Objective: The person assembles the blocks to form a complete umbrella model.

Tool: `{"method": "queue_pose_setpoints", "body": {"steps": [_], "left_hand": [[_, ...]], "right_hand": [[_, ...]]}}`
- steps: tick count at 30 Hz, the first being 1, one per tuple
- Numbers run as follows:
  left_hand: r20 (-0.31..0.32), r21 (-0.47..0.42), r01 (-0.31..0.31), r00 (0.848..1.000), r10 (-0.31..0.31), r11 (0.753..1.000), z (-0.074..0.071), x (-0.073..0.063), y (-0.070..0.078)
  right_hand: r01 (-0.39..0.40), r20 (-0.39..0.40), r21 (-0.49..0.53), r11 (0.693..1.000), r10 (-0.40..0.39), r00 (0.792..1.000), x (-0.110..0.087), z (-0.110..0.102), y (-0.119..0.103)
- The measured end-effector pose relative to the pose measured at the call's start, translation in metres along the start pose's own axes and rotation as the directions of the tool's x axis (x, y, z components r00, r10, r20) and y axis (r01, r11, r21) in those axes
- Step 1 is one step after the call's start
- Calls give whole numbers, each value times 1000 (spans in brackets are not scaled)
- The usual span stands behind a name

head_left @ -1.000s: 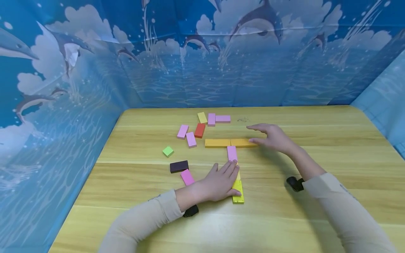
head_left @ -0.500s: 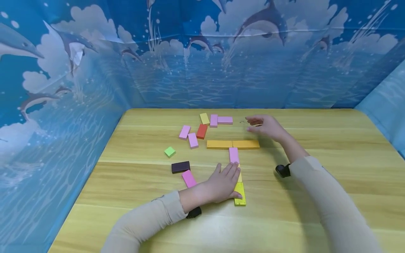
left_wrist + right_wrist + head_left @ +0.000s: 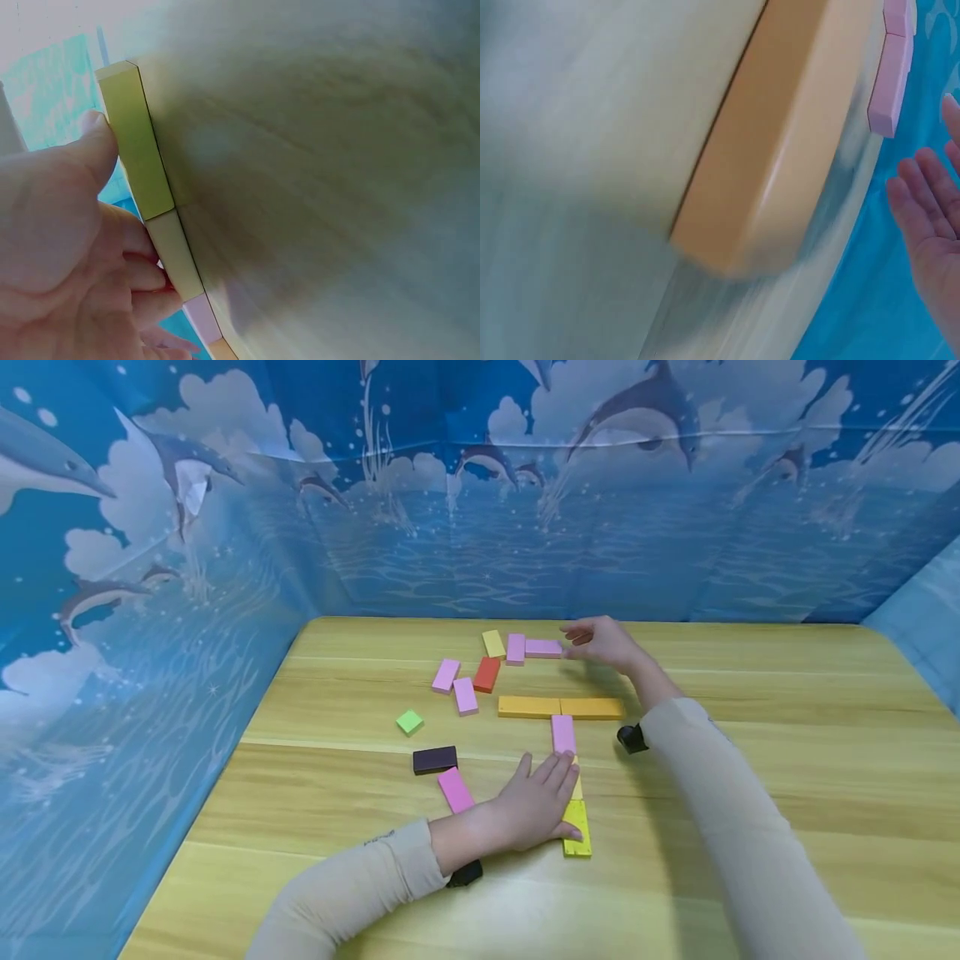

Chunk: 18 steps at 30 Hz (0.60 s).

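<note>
My left hand (image 3: 536, 803) lies over a column of blocks, fingers stretched out. Its thumb touches a bright yellow block (image 3: 577, 828), and its fingers partly cover a pale yellow block (image 3: 174, 251). A pink block (image 3: 562, 733) continues the column up to two orange blocks (image 3: 529, 707) laid end to end as a crossbar. My right hand (image 3: 606, 645) is at the far side, fingers loosely extended and holding nothing. Its fingertips are right at the end of a lying pink block (image 3: 543, 648), which abuts another pink block (image 3: 515, 649). The right wrist view shows the palm (image 3: 937, 255) facing up.
Left of the crossbar lie a red block (image 3: 487, 675), two pink blocks (image 3: 465, 697) and a small green block (image 3: 409, 722). A yellow block (image 3: 493, 643) lies farther back. A black block (image 3: 435, 760) and a brighter pink block (image 3: 455, 789) lie near my left forearm.
My right hand has left the right end of the orange crossbar and moved back and left to the far pink block. The left hand has stayed on the column.
</note>
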<state>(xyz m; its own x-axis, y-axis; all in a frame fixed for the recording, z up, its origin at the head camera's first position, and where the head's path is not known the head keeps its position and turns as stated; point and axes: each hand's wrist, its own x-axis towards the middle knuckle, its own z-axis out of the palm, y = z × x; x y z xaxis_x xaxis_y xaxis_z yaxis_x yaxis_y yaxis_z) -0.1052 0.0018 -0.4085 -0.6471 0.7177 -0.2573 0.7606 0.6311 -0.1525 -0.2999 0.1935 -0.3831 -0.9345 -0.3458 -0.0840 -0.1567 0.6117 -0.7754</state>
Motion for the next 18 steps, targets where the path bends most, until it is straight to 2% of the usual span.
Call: {"method": "queue_pose_setpoints", "body": {"steps": [6,14,18], "left_hand": [[-10,9,-9,1000,9,1000,-1,-2,0],[-26,31,-11,1000,12,999,0,-2,0],[-26,40,-4,1000,5,999,1,-2,-1]], "right_hand": [[-10,16,39,999,9,1000,10,8,-1],[-27,28,13,1000,27,999,21,15,-2],[-23,20,-53,998,24,1000,31,21,-2]]}}
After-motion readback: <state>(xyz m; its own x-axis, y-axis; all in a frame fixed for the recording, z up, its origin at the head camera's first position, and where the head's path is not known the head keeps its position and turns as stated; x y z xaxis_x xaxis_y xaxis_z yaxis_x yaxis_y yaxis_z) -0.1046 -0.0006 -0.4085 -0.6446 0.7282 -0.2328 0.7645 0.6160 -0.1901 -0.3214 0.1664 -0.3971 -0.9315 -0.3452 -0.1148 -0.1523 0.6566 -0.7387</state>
